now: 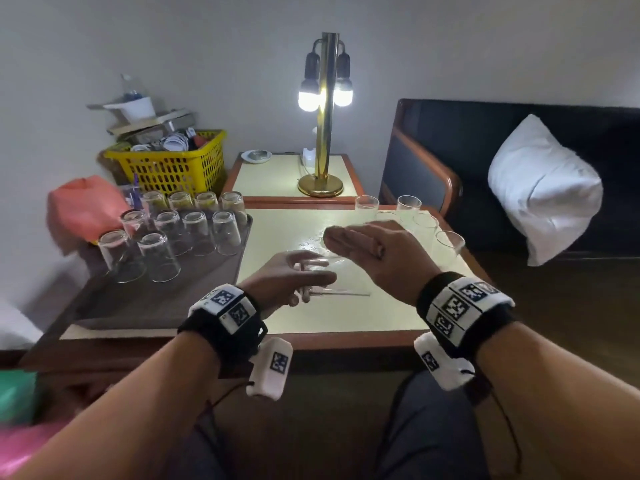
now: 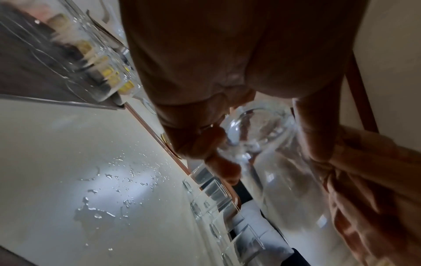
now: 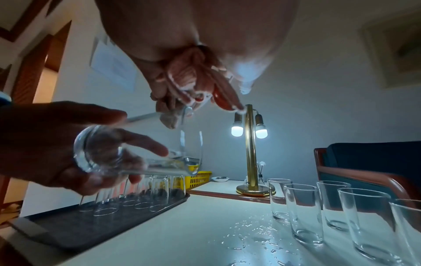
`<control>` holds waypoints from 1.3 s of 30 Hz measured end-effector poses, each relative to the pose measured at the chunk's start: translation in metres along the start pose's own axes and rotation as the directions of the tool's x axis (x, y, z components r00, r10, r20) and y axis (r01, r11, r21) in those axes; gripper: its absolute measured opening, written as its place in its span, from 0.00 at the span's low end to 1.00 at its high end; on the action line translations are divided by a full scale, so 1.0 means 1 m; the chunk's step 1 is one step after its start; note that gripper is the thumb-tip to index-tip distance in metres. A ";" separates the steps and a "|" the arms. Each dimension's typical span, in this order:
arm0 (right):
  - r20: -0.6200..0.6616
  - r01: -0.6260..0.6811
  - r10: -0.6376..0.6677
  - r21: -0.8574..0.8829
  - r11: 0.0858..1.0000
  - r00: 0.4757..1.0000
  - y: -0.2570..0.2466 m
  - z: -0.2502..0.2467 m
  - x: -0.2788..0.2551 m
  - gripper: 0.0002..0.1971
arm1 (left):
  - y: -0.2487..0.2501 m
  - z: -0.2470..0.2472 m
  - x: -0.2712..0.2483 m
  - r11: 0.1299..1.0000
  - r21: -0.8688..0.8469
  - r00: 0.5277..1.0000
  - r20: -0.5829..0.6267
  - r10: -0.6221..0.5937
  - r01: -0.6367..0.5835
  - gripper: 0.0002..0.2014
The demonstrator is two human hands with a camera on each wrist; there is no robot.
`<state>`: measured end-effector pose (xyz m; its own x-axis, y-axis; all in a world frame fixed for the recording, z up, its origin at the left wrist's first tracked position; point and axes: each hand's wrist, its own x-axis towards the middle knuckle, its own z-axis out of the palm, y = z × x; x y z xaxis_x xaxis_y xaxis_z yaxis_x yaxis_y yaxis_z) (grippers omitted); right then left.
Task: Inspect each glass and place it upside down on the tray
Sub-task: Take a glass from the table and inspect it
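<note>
Clear glasses [image 1: 227,233] on a dark grey tray [image 1: 156,303], yellow basket [image 1: 173,168], brass lamp [image 1: 323,133], cream table [image 1: 346,313].

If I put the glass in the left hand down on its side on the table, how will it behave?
The glass looks round and smooth-walled, so it would probably roll. Water drops on the table suggest it may slip. It looks thin, so likely fragile.

No words, numbers or brands can be read anywhere. The wrist bands [image 1: 464,303] carry only black-and-white square code patterns (no letters among them).
</note>
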<state>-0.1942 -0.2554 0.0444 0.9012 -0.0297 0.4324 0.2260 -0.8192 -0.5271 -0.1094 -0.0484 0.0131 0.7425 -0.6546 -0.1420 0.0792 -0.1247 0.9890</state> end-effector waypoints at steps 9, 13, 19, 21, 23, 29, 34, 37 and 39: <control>-0.051 -0.207 0.335 0.696 0.688 0.941 -0.047 0.037 -0.024 0.12 | -0.015 0.025 -0.006 0.873 -0.486 0.967 -0.243 -0.081 -0.049 0.37; -0.066 -0.165 0.240 0.554 0.816 0.969 -0.056 0.063 -0.030 0.20 | -0.009 0.040 -0.002 0.861 -0.495 0.950 -0.307 -0.047 -0.117 0.36; -0.068 -0.168 0.247 0.556 0.814 0.967 -0.047 0.051 -0.007 0.23 | -0.009 0.033 0.003 0.949 -0.307 0.966 -0.259 -0.014 -0.068 0.36; -0.034 -0.203 0.282 0.613 0.764 0.959 -0.058 0.058 -0.015 0.25 | -0.005 0.031 0.006 0.926 -0.356 0.933 -0.361 -0.013 -0.125 0.33; -0.013 -0.235 0.327 0.671 0.703 0.945 -0.059 0.063 -0.020 0.28 | -0.004 0.032 0.004 0.872 -0.483 0.946 -0.312 -0.090 -0.077 0.27; -0.054 -0.262 0.443 0.741 0.619 0.895 -0.050 0.059 -0.017 0.19 | -0.001 0.029 0.007 0.921 -0.375 0.953 -0.301 -0.017 -0.103 0.35; -0.085 -0.283 0.497 0.735 0.617 0.863 -0.046 0.054 -0.009 0.24 | 0.005 0.027 0.010 0.936 -0.350 0.988 -0.152 -0.027 -0.029 0.27; -0.103 -0.267 0.463 0.699 0.663 0.880 -0.053 0.058 -0.015 0.25 | 0.008 0.025 0.013 0.952 -0.282 0.966 -0.255 0.045 -0.119 0.35; -0.064 -0.249 0.402 0.693 0.677 0.914 -0.060 0.060 -0.021 0.27 | 0.009 0.024 0.013 0.928 -0.355 0.961 -0.276 0.011 -0.113 0.27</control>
<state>-0.2045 -0.1713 0.0229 0.8905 -0.3926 0.2299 0.1844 -0.1505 -0.9713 -0.1149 -0.0756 0.0197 0.8979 -0.4251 -0.1142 0.2258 0.2222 0.9485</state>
